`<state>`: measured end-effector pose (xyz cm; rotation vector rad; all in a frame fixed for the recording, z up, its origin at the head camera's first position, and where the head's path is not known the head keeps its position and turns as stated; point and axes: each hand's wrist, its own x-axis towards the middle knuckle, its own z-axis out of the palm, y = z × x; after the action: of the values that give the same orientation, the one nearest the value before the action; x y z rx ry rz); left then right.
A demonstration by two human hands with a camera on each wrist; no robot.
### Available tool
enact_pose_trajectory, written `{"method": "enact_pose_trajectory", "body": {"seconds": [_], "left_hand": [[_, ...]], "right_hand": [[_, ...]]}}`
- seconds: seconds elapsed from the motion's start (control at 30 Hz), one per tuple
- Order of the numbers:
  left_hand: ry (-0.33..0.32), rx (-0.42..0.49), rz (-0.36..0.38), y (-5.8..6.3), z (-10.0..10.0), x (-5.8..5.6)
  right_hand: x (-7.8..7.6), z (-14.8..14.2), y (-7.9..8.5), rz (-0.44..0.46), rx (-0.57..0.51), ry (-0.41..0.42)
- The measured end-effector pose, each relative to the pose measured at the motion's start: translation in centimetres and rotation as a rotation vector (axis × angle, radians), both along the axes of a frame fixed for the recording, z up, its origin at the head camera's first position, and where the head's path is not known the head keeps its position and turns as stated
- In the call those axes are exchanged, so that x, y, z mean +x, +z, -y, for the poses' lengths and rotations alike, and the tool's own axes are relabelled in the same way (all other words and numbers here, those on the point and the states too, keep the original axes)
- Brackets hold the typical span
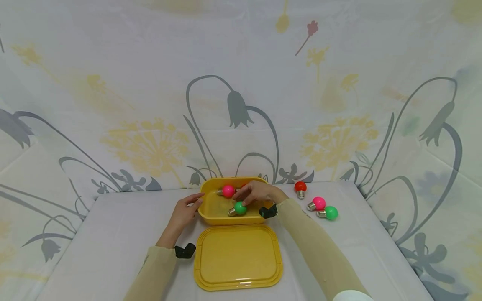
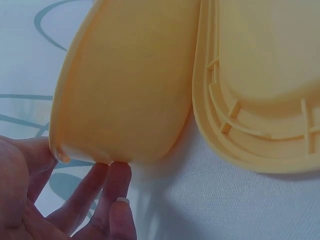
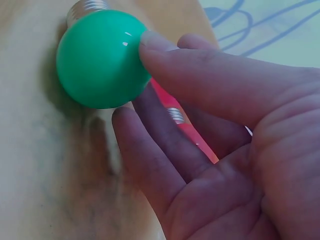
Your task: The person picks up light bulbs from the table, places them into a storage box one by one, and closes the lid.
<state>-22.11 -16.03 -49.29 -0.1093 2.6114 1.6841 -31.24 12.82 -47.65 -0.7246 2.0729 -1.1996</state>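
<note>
My right hand point(image 1: 260, 191) reaches inside the yellow plastic box point(image 1: 211, 220) and pinches a green light bulb point(image 1: 240, 208) by its round globe. In the right wrist view the thumb lies against the globe of the green bulb point(image 3: 102, 60), with fingertips at its other side. Its silver screw base points left. Behind it in the box lies a pink bulb point(image 1: 228, 191), and a red bulb point(image 1: 244, 185) is mostly hidden by my hand. My left hand point(image 1: 184, 215) is at the box's left end, fingertips touching the outer wall point(image 2: 125, 100) and rim.
A yellow lid point(image 1: 239, 257) lies flat in front of the box. Right of the box, a red bulb point(image 1: 300, 187), a pink bulb point(image 1: 318, 203) and another green bulb point(image 1: 331, 212) lie on the white cloth. A patterned cloth point(image 1: 241, 138) rises behind.
</note>
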Motion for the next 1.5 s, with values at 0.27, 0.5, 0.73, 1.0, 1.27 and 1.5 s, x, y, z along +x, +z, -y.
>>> {"method": "enact_pose_trajectory", "body": {"seconds": [0.27, 0.5, 0.73, 1.0, 1.27, 1.5], "left_hand": [[0.001, 0.020, 0.003, 0.1, 0.0, 0.0], [0.007, 0.035, 0.016, 0.0, -0.1, 0.0], [0.006, 0.034, 0.009, 0.0, -0.1, 0.1], [0.008, 0.002, -0.012, 0.2, -0.3, 0.2], [0.025, 0.010, -0.006, 0.0, -0.4, 0.1], [0.039, 0.015, 0.009, -0.2, -0.5, 0.1]], "right_hand": [[0.1, -0.1, 0.1, 0.019, -0.029, -0.027], [0.0, -0.2, -0.2, -0.002, -0.054, -0.046], [0.0, -0.3, -0.3, 0.042, -0.115, -0.068], [-0.2, -0.4, 0.0, 0.028, -0.143, -0.093], [-0.3, -0.1, 0.7, 0.036, -0.183, -0.134], [-0.3, 0.2, 1.1, 0.028, -0.216, -0.138]]}}
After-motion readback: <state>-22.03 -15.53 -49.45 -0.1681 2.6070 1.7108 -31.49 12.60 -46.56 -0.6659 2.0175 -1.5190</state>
